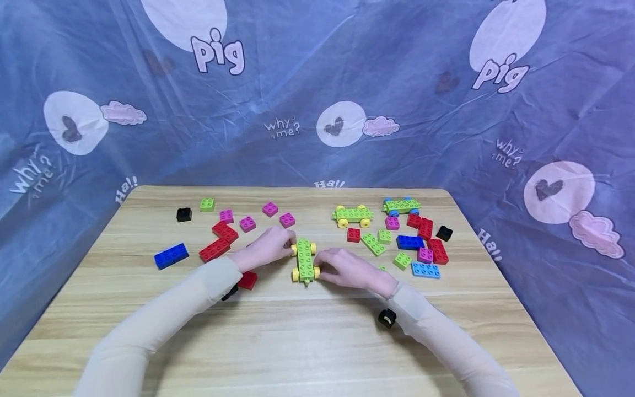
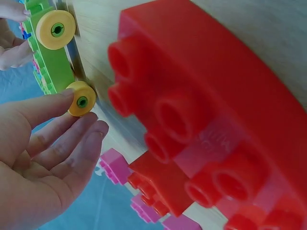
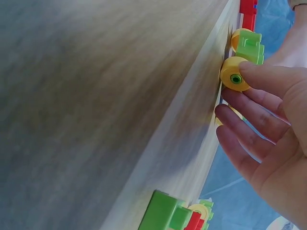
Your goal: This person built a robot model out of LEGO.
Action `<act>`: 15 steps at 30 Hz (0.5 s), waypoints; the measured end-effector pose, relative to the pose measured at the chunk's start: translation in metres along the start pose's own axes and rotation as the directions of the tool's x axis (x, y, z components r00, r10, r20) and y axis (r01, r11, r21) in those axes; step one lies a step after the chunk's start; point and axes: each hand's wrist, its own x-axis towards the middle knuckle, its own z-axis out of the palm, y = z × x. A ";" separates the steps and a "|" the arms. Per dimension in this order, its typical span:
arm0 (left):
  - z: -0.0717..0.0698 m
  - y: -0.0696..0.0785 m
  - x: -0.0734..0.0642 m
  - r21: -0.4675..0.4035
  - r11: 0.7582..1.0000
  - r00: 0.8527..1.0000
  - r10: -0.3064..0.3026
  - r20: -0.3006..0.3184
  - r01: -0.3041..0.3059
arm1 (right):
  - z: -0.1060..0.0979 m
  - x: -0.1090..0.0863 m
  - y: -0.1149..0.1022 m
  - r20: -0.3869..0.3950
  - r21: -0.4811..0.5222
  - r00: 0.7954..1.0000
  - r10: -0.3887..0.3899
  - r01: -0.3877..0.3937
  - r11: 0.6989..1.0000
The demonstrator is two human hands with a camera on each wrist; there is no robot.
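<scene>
A light green toy car base [image 1: 305,260] with yellow wheels stands lengthwise on the table between both hands, studs up. My left hand [image 1: 272,245] pinches its far left wheel [image 2: 82,102], thumb on one side and fingertips on the other. On the near right wheel [image 3: 234,74], the thumb and index finger of my right hand [image 1: 348,268] have their hold. The remaining fingers of each hand are loosely bent. Close to the left wrist camera, a red brick [image 2: 225,62] looms large beside the hand.
At left lie a blue brick [image 1: 171,256], red bricks [image 1: 215,250] and several pink bricks [image 1: 270,209]. Two more car bases, one yellow-wheeled [image 1: 353,215] and one blue-wheeled [image 1: 402,207], stand at the back right. Loose bricks, including a light blue one [image 1: 425,270], spread before them.
</scene>
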 end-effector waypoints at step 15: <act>0.004 0.002 0.002 0.016 0.999 0.999 0.033 -0.032 -0.033 | 0.000 -0.004 0.004 0.008 -0.005 1.000 0.023 -0.023 1.000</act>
